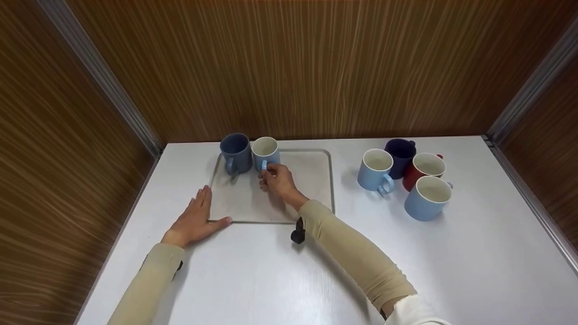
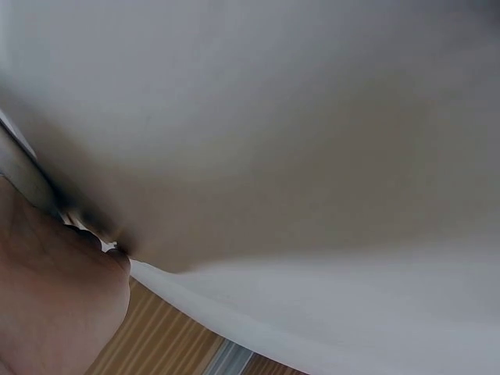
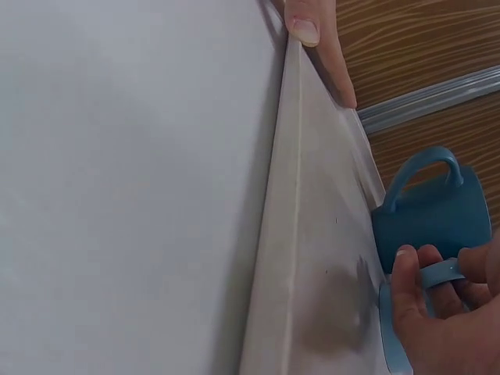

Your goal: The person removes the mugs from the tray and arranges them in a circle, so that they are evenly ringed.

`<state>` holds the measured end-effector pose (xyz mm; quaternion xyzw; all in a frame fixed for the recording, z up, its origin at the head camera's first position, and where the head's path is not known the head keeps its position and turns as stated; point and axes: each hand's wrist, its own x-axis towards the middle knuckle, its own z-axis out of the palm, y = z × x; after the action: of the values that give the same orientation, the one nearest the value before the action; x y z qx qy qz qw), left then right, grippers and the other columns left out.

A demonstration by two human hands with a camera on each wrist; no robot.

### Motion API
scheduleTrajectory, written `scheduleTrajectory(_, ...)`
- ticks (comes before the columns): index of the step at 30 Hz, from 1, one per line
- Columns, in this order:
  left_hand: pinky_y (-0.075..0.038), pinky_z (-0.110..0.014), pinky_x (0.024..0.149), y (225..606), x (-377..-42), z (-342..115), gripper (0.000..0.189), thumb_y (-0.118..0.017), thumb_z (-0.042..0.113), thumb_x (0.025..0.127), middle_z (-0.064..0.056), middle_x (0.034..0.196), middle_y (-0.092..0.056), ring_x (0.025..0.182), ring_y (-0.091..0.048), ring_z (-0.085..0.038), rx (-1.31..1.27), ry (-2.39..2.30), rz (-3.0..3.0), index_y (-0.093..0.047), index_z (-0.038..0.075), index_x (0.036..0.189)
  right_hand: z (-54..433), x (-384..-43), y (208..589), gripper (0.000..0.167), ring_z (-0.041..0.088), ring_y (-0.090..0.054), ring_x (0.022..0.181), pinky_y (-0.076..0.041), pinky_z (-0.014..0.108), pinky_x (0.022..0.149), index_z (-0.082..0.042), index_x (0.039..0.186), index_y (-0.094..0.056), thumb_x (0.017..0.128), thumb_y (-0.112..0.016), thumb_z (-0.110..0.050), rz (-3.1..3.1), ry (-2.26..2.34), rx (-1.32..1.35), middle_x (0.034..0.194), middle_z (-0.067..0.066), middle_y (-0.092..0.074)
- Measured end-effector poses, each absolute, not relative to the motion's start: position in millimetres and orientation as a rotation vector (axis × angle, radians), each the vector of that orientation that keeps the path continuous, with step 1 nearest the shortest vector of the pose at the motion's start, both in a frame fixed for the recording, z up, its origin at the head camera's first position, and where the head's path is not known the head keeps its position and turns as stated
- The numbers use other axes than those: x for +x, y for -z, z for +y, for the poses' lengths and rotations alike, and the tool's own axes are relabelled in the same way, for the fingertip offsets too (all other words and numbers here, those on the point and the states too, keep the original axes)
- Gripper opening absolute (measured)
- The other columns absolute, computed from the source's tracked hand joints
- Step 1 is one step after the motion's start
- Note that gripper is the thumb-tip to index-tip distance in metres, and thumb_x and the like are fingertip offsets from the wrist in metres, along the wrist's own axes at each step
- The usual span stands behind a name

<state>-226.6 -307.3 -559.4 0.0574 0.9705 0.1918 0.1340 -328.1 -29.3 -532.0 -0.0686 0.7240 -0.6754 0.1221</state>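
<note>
My right hand (image 1: pixel 278 182) pinches the handle of a light blue mug (image 1: pixel 266 152) with a white inside, which stands upright at the back of a shallow beige tray (image 1: pixel 311 180). In the right wrist view the fingers (image 3: pixel 408 285) curl round that mug's handle. Just left of it stands a grey-blue mug (image 1: pixel 236 153), its handle toward the front. My left hand (image 1: pixel 195 221) lies spread at the tray's front left corner, fingers along the left side and thumb (image 3: pixel 305 30) at the front rim.
On the white table (image 1: pixel 253 271) to the right stand a light blue mug (image 1: pixel 375 169), a dark navy mug (image 1: pixel 400 158), a red mug (image 1: pixel 422 170) and another light blue mug (image 1: pixel 427 198), close together. Wood-grain panels (image 1: pixel 293 67) enclose the table at the back and sides.
</note>
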Motion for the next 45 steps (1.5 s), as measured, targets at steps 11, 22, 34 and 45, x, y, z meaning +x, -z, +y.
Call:
scheduleTrajectory(11,-0.008,-0.058,0.135,563.7,-225.9,-306.7,0.130,-0.049,0.089,0.092,-0.021,0.179,0.007,0.167,0.003,-0.040,0.183,-0.544,2.821,0.005,0.000,0.170,-19.9,-326.2,533.7,0.023,0.024,-0.067,0.084,-0.063,0.041,0.080,0.016,0.113,-0.070,0.109,-0.058,-0.002,2.079,2.009,-0.130,0.102,0.022,-0.071)
scheduleTrajectory(22,-0.007,-0.059,0.135,566.0,-224.2,-307.6,0.130,-0.050,0.088,0.092,-0.021,0.179,0.008,0.167,0.004,-0.040,0.204,-0.568,2.821,0.005,-0.001,0.169,-11.3,-322.1,543.1,0.023,0.020,-0.067,0.078,-0.058,0.031,0.071,0.017,0.114,-0.072,0.108,-0.059,-0.002,2.105,2.003,-0.201,0.096,0.023,-0.073)
scheduleTrajectory(34,-0.007,-0.060,0.135,563.1,-222.6,-309.0,0.130,-0.050,0.088,0.092,-0.022,0.179,0.008,0.166,0.004,-0.042,0.188,-0.562,2.815,0.005,-0.001,0.169,6.1,-312.7,523.6,0.023,0.022,-0.076,0.089,-0.066,0.039,0.087,0.009,0.120,-0.075,0.108,-0.063,-0.007,2.135,1.956,-0.199,0.108,0.023,-0.077)
scheduleTrajectory(45,-0.006,-0.057,0.135,560.3,-227.7,-309.3,0.128,-0.050,0.087,0.093,-0.023,0.179,0.005,0.167,0.003,-0.041,0.216,-0.540,2.838,0.001,-0.003,0.169,40.2,-313.7,507.8,0.024,0.012,-0.073,0.081,-0.066,0.030,0.082,0.008,0.121,-0.075,0.106,-0.063,-0.007,2.082,1.984,-0.197,0.118,0.034,-0.072)
